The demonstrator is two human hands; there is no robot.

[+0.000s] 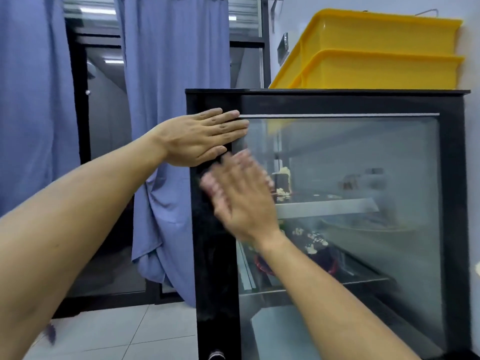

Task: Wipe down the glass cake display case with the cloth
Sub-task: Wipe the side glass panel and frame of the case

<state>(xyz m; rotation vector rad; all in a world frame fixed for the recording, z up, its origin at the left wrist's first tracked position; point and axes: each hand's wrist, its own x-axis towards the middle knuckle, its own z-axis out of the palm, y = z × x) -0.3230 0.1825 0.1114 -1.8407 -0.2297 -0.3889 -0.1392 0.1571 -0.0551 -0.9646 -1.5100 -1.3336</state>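
The glass cake display case [363, 157] has a black frame [215, 268] and stands on the right. My left hand [202, 136] lies flat, fingers straight, on the frame's upper left corner. Just below it, my right hand [241, 198] is blurred, fingers spread and flat against the left edge of the glass and frame. A small dark shape [220, 159] shows between the two hands; I cannot tell whether it is the cloth. Behind the fogged glass are a cake slice [283, 180] on the upper shelf and a dark decorated cake [314, 242] lower down.
Two stacked yellow crates [376, 55] sit on top of the case. Blue curtains [168, 74] hang to the left, in front of a dark glass door [104, 126]. Light floor tiles [130, 333] lie below, and a white wall [472, 178] adjoins the case's right side.
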